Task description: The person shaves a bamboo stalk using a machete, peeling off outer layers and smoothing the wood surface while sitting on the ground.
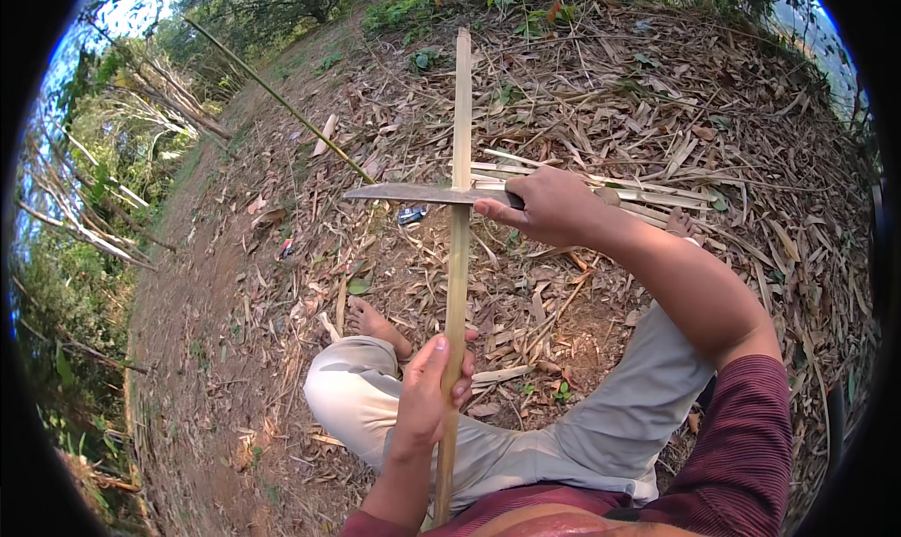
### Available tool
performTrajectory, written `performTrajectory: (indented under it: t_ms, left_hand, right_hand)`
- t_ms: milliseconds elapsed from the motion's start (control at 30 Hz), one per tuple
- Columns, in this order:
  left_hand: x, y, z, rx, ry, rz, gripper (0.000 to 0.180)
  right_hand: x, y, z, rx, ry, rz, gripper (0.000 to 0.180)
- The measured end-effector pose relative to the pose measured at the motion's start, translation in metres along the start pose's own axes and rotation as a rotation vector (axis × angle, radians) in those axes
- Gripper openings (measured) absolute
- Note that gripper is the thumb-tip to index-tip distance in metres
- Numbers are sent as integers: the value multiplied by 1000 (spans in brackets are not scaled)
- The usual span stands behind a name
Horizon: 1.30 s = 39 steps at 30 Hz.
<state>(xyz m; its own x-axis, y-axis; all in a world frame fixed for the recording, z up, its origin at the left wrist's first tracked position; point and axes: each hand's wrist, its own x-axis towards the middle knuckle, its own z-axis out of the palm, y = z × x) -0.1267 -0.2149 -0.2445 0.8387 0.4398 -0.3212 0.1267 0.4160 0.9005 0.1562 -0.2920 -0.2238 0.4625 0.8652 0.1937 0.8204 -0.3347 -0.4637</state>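
- Toward the upper left edge of the leaf-strewn ground (202,368), a thin green pole (282,100) slanted down, well apart from both hands.
- Right of it, a knife blade (399,193) lay crosswise over the strip; whether it bit in or only rested, could not tell. Looked rigid; judged unsafe to hold anywhere but its handle.
- Lower down, the left hand (430,387) was wrapped round the strip's lower half, thumb on one side, fingertips on the other.
- Long pale strip (457,283) stood lengthwise between the bent legs, above mid-ground, low end near the person's torso. Judged light and stiff, a little springy at the far end; dry rather than slippery; long edges possibly splintery. Best hold: low, well below the blade, as the left hand had it.
- Right hand (549,204) was closed round the knife handle (608,196), mostly hidden, thumb toward the blade.
- Beyond, toward the ground's right edge, cut strips (671,197) lay loosely bunched, near the right hand.
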Motion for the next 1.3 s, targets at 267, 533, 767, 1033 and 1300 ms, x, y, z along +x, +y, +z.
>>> performTrajectory:
  t_ms: [267, 533, 767, 1033, 1300]
  left_hand:
    - [45, 17, -26, -563, -102, -217, 18]
    - [36, 14, -21, -323, -66, -47, 8]
    - [10, 8, -7, -255, 53, -21, 17]
    - [12, -1, -12, -129, 54, 108, 18]
    - [22, 53, -30, -53, -155, 98, 21]
  right_hand:
    - [-28, -63, 36, -60, -99, -281, 71]
    - [-22, -58, 45, -29, -44, -301, 71]
    - [16, -4, 25, -74, 143, -36, 85]
    - [16, 47, 3, 176, 253, 266, 89]
    - [16, -6, 15, -125, -194, 301, 95]
